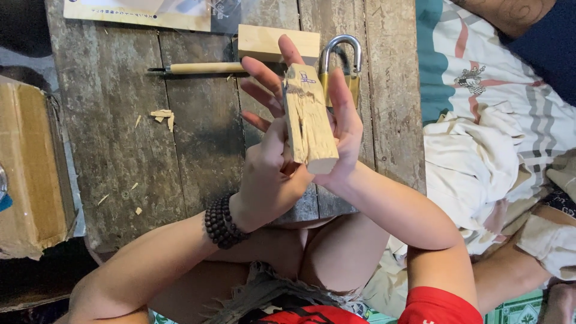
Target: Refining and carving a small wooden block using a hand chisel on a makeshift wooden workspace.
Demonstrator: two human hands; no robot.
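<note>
Head view: the wood block (309, 120) stands nearly upright above the surface (120, 138), long axis running away from the body. The right hand (343, 129) clasps its right side; the left hand (270, 165) steadies its left, fingers spread.

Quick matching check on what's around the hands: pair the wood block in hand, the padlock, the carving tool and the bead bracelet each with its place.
1 wood block
2 padlock
3 carving tool
4 bead bracelet

a lying on the planks left of the spare block
b on the left wrist
c held between both hands
d on the table behind the fingers

Pairs: 1-c, 2-d, 3-a, 4-b
</note>
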